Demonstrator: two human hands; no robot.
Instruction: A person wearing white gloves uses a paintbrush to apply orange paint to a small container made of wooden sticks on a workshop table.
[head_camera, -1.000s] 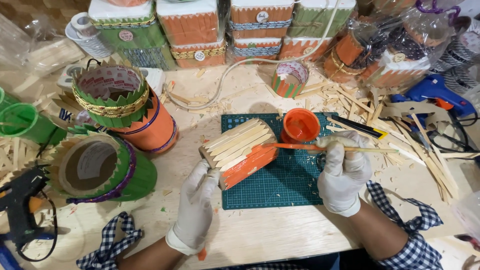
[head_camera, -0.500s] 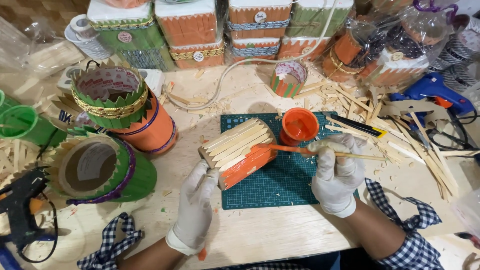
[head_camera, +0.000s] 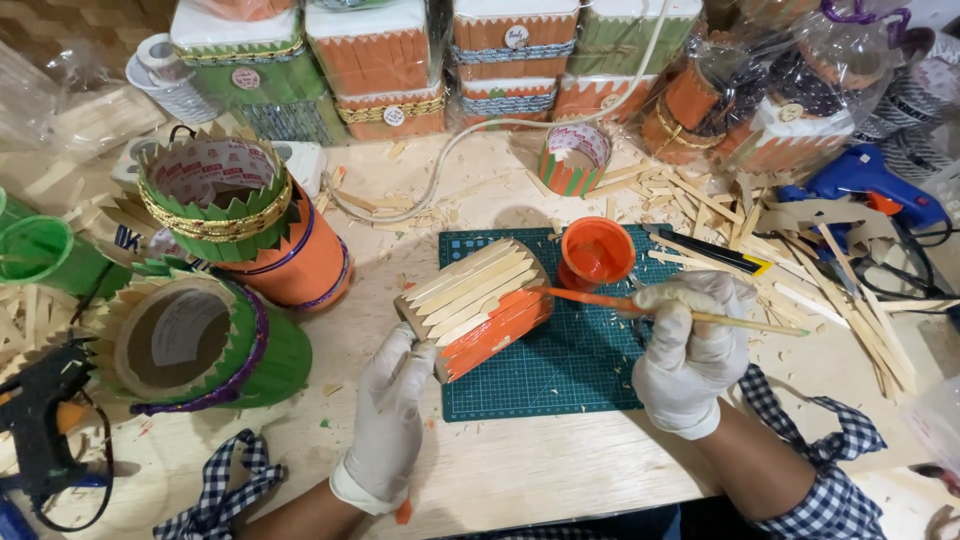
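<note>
Nearest to me, my left hand (head_camera: 388, 420), in a white glove, reached forward from the near edge of the wooden table (head_camera: 540, 480). Its fingers were curled around the near left end of a cylinder clad in wooden sticks (head_camera: 478, 308), holding it steady.

My right hand (head_camera: 690, 350), also gloved, sat to the right at about the same depth. Its fingers were pinched closed on a thin paintbrush (head_camera: 660, 312), gripping it near the middle of the handle.

The stick-clad cylinder lay on its side on a green cutting mat (head_camera: 560, 370), between my two hands and a little farther out. Its long axis ran on a slant, from the near left end in my left hand to the far right. The sticks on its upper side were bare wood; those on the side facing me were orange.

The brush lay nearly level, left to right. Its orange tip pointed left and touched the cylinder's far right end. So the cylinder lay left of my right hand's fingers.

Just beyond the brush stood a small orange paint pot (head_camera: 597, 252), on the mat's far edge.

Farther off stood finished green and orange containers (head_camera: 380, 70) in a row.
</note>
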